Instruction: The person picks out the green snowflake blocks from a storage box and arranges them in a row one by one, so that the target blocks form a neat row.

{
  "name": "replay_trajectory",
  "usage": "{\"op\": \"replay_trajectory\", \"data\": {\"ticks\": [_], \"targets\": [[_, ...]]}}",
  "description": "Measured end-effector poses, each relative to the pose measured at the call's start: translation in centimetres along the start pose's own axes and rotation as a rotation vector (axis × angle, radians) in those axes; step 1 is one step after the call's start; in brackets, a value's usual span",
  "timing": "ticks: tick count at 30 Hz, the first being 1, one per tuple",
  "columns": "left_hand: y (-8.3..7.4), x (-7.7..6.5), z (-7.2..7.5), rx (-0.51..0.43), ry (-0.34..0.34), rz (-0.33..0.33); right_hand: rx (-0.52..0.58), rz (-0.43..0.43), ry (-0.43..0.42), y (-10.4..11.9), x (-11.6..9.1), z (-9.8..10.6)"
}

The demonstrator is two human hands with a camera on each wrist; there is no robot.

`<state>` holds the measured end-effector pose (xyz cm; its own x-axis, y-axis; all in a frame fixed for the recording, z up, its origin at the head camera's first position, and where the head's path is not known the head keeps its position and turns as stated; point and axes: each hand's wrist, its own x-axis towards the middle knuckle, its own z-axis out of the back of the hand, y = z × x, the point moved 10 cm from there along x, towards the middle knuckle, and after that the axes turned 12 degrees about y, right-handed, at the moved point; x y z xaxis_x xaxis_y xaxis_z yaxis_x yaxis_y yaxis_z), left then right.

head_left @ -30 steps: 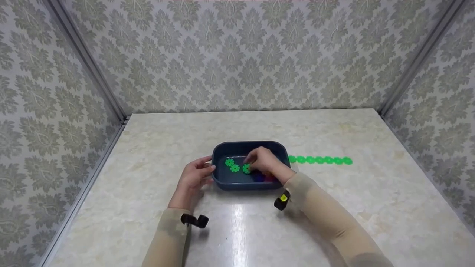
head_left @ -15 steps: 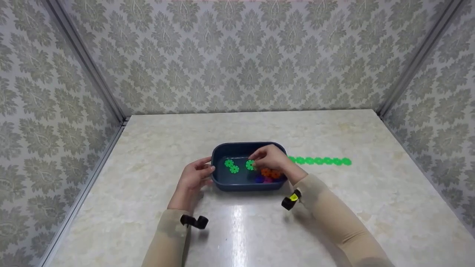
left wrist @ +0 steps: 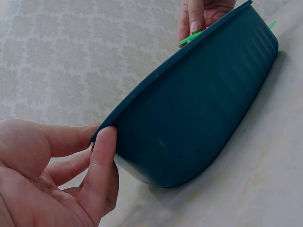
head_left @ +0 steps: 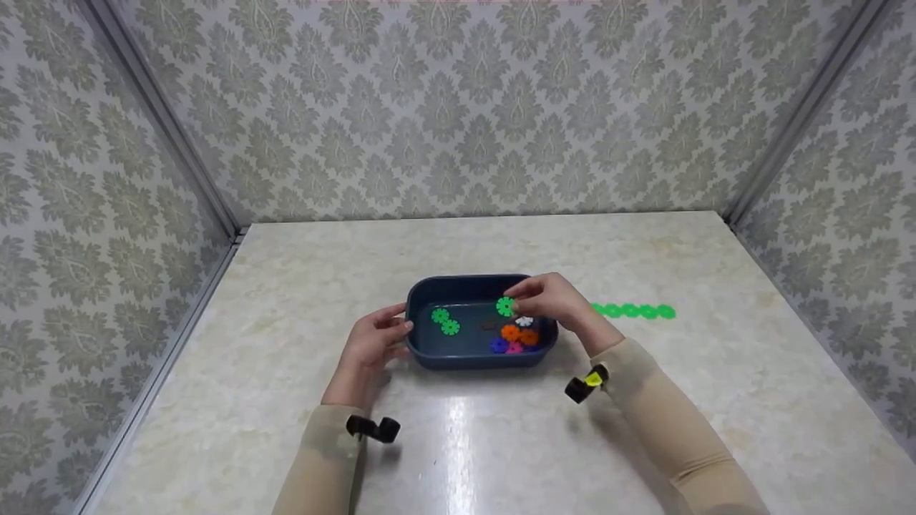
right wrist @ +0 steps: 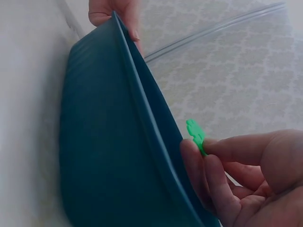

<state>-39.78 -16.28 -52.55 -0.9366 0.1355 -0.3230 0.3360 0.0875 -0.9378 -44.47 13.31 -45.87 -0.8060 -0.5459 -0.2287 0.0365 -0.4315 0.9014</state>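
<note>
Green disc [head_left: 505, 307] held up at the box [head_left: 469, 363], over the right half of its opening; from the left wrist view its edge shows just above the rim. Right hand [head_left: 554, 297] pinches it between thumb and fingertips, palm side toward the box. Left hand [head_left: 372, 336] grips the box's left end, thumb and fingers at the rim.

Inside the box, left half: two loose discs [head_left: 445, 321], green, touching or overlapping, cannot tell which. Inside, right half: white disc [head_left: 524, 321] below the right hand; orange pair [head_left: 519, 335] side by side in front of it; blue disc [head_left: 498, 345] and pink disc [head_left: 514, 348] close to the front wall. Dark brownish piece [head_left: 488, 325] near the middle of the box, too dim to make out.

Right of the box: green row [head_left: 633, 310], straight, running away from it along the bench [head_left: 329, 272]; nearer end behind the right wrist. Linked or merely touching, cannot tell. Patterned wallpaper [head_left: 458, 107] well behind the box.
</note>
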Motion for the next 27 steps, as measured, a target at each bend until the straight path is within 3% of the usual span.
{"op": "replay_trajectory", "data": {"ticks": [11, 27], "targets": [[-0.1, -0.2, -0.2, 0.019, -0.001, -0.021, 0.098, -0.035, -0.045, -1.4, -1.8, 2.5], [-0.2, 0.0, -0.2, 0.017, 0.015, -0.014, 0.103, -0.045, -0.127, -3.5, -4.6, 6.6]]}}
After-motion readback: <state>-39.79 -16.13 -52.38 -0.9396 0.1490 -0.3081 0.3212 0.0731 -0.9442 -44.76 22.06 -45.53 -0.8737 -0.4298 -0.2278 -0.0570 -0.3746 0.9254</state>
